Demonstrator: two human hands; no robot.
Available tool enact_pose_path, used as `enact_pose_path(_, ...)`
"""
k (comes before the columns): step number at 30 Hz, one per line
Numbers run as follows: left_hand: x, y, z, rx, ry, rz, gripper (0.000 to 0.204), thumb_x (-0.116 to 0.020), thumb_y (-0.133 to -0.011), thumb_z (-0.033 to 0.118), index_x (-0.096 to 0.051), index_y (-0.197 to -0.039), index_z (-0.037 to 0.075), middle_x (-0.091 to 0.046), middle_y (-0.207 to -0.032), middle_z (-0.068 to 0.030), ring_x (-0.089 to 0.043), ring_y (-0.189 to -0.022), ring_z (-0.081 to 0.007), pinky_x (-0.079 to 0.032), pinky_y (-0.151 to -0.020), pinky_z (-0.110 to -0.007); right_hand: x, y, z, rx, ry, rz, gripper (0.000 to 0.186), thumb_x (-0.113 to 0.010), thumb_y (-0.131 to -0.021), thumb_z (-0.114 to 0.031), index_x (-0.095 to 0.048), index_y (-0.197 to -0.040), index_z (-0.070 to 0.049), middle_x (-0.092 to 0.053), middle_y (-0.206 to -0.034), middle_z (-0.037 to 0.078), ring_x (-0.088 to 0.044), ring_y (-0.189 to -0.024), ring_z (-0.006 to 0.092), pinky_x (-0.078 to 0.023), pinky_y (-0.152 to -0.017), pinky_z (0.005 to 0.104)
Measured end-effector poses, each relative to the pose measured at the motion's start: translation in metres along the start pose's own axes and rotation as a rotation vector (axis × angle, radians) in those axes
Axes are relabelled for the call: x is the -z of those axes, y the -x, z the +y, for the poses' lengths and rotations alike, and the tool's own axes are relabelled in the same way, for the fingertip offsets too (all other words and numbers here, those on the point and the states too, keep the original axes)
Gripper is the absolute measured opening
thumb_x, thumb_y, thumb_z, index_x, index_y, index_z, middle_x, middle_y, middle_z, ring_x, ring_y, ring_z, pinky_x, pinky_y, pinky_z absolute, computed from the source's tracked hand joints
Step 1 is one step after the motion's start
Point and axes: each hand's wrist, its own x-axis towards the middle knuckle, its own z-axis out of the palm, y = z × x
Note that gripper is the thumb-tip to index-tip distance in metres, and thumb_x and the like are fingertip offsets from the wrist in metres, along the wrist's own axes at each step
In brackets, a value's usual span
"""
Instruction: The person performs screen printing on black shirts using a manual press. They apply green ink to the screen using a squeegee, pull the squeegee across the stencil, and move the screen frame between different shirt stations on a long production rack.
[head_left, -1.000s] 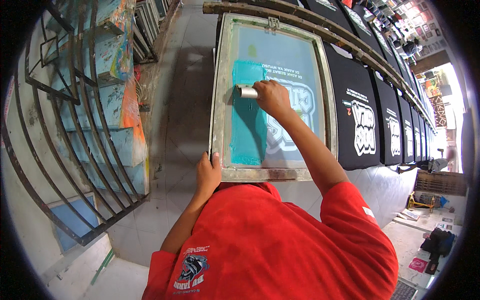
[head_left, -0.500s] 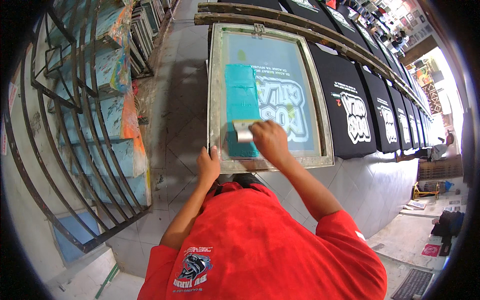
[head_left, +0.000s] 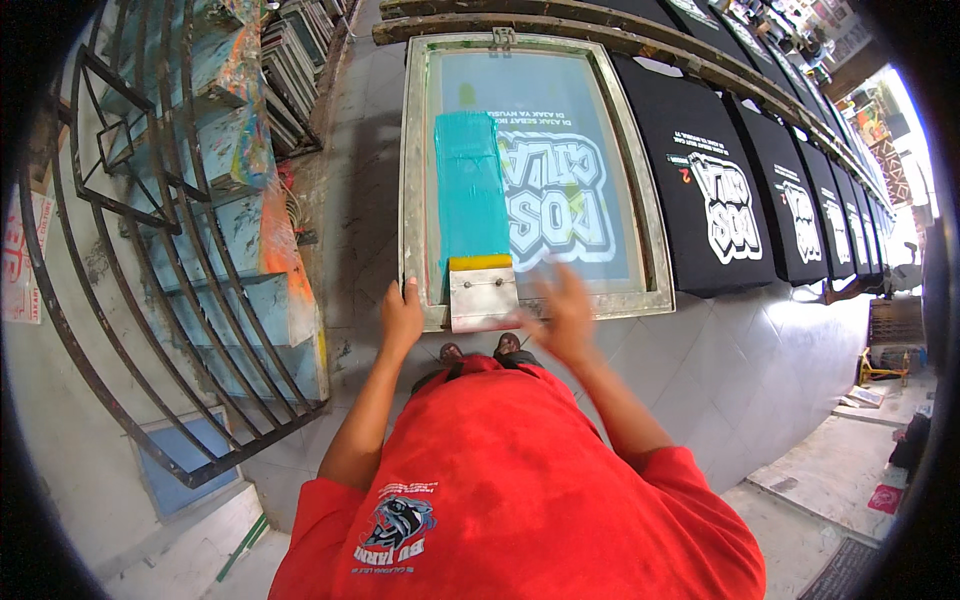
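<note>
A metal-framed printing screen (head_left: 659,250) with pale mesh lies over a board, and a bright teal strip (head_left: 470,180) covers the left of its mesh. A steel squeegee (head_left: 482,300) with a yellow blade rests at the screen's lower-left end. My left hand (head_left: 403,318) is closed on the frame's left side near the bottom corner. My right hand (head_left: 565,312), blurred by motion, is just right of the squeegee with fingers apart. Big white outlined lettering shows through the mesh.
Black printed T-shirts on boards (head_left: 690,180) run rightward in a row along a wooden rail (head_left: 560,38). A curved black metal railing (head_left: 100,300) and paint-stained light-blue steps (head_left: 240,250) are at left, with stacked frames (head_left: 300,70) behind. My feet (head_left: 508,345) show on grey floor tiles (head_left: 720,370).
The squeegee has moved down the teal strip to the screen's lower edge. My right hand has come off it, to the right. The left hand remains on the frame.
</note>
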Motion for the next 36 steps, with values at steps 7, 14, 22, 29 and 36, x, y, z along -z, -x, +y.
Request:
enact_pose_path(7,0.003,-0.002,-0.003,-0.005,0.044,-0.038,0.042,-0.047,-0.098,0.033,-0.058,-0.097,-0.008,-0.062,-0.09,-0.0317,-0.059,-0.089,-0.0493,-0.045,-0.077,-0.051,0.075,0.035,0.188,-0.903,0.175,0.038,0.056,-0.058,-0.091,-0.046,-0.058,-0.112,0.007,-0.062,-0.107,0.027,-0.06,-0.102,0.0376,-0.045,-0.089,0.0418)
enact_pose_path(14,0.041,0.01,0.03,-0.017,0.007,-0.02,0.043,-0.046,-0.098,0.033,-0.058,-0.105,-0.008,-0.063,-0.097,-0.029,-0.06,-0.095,-0.045,-0.046,-0.082,-0.046,0.072,0.024,0.191,-0.953,-0.041,0.097,0.062,-0.039,-0.1,-0.044,-0.058,-0.081,0.012,-0.053,-0.07,0.027,-0.051,-0.064,0.0329,-0.042,-0.067,0.0452)
enact_pose_path(22,0.12,-0.006,-0.006,0.053,0.047,-0.009,0.043,-0.043,-0.1,0.034,-0.058,-0.105,-0.006,-0.063,-0.098,-0.0245,-0.06,-0.093,-0.0367,-0.044,-0.084,-0.044,0.076,0.004,0.081,-0.921,-0.088,0.18,0.053,-0.037,-0.1,-0.039,-0.062,-0.087,0.006,-0.062,-0.082,0.029,-0.059,-0.077,0.0442,-0.043,-0.07,0.0486)
enact_pose_path(29,0.318,-0.124,-0.108,0.179,0.051,0.161,0.059,-0.041,-0.101,0.044,-0.049,-0.131,-0.006,-0.051,-0.129,-0.0193,-0.051,-0.115,-0.0284,-0.039,-0.099,-0.037,-0.056,-0.106,-0.085,-0.869,-0.258,0.156,0.046,-0.04,-0.098,-0.036,-0.064,-0.095,0.003,-0.063,-0.093,0.031,-0.059,-0.091,0.048,-0.045,-0.08,0.0529)
enact_pose_path(36,0.44,-0.23,-0.149,0.198,0.143,0.129,0.061,-0.041,-0.101,0.044,-0.042,-0.136,-0.007,-0.047,-0.134,-0.0204,-0.05,-0.118,-0.0291,-0.04,-0.1,-0.038,-0.158,-0.205,-0.19,-0.879,-0.359,0.147,0.05,-0.04,-0.098,-0.04,-0.061,-0.085,0.004,-0.062,-0.081,0.03,-0.059,-0.081,0.0502,-0.045,-0.075,0.0557)
